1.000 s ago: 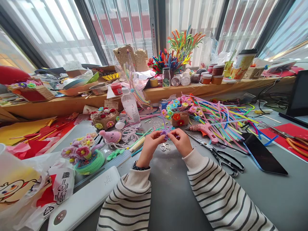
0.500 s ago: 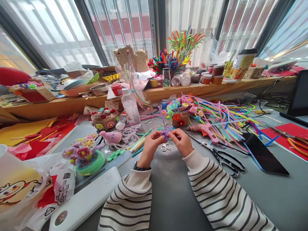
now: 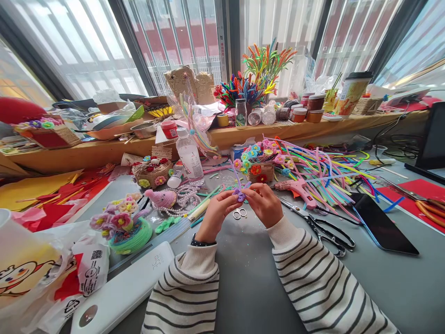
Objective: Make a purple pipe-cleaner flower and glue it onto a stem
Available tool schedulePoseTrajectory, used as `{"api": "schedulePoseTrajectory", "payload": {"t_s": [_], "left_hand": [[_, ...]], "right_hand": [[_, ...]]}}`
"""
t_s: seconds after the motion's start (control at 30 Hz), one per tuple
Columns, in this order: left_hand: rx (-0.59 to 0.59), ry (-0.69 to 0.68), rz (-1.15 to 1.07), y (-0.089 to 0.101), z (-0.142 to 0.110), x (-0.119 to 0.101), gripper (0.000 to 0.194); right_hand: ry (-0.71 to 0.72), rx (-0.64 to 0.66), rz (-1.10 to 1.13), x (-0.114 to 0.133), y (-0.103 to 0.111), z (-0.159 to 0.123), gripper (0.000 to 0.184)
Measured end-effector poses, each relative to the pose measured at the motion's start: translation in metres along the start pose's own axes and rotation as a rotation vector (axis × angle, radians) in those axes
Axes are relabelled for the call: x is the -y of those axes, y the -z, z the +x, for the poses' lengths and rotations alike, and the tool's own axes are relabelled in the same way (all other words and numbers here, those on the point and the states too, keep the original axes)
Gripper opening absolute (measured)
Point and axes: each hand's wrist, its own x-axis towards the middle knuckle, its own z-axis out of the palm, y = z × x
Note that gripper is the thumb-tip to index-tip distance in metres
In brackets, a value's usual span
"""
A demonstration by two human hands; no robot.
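Note:
A purple pipe cleaner (image 3: 240,194), bent into small loops with one end sticking up, is held between my two hands above the desk. My left hand (image 3: 220,211) pinches it from the left with thumb and fingers. From the right, my right hand (image 3: 263,204) grips the same piece, its fingers bent and covering part of it. Just below lie small white-handled scissors (image 3: 239,213), their blades hidden from sight. Behind my hands stands a woven basket (image 3: 260,171) with colourful pipe-cleaner flowers.
To the right lie a pink glue gun (image 3: 298,189), large black-handled scissors (image 3: 323,229), a phone (image 3: 380,225) and a heap of pipe cleaners (image 3: 330,171). On the left are a white power bank (image 3: 125,287), a green flower pot (image 3: 130,236) and a plastic bottle (image 3: 189,155).
My right hand has turned over, its knuckles now more upward and its fingers farther over the purple pipe cleaner. My left hand stays nearly in place, with the fingers slightly shifted.

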Motion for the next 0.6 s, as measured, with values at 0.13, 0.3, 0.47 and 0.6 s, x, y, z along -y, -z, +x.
{"api": "schedulePoseTrajectory", "payload": {"t_s": [0.13, 0.3, 0.47, 0.6], "left_hand": [[-0.012, -0.007, -0.012, -0.0004, 0.0001, 0.0005, 0.013], [-0.055, -0.028, -0.006, -0.0030, -0.0001, 0.0005, 0.012], [-0.085, -0.060, 0.005, -0.0058, 0.0004, 0.0020, 0.013], [-0.094, -0.113, 0.059, -0.0068, 0.0011, 0.0027, 0.014]], "right_hand": [[0.015, -0.005, -0.025, 0.0004, 0.0005, 0.0004, 0.014], [0.004, -0.008, -0.015, 0.0016, -0.0004, 0.0006, 0.012], [-0.023, -0.002, 0.013, 0.0029, -0.0018, 0.0006, 0.012], [-0.043, -0.004, 0.052, 0.0041, -0.0034, -0.0002, 0.011]]}}
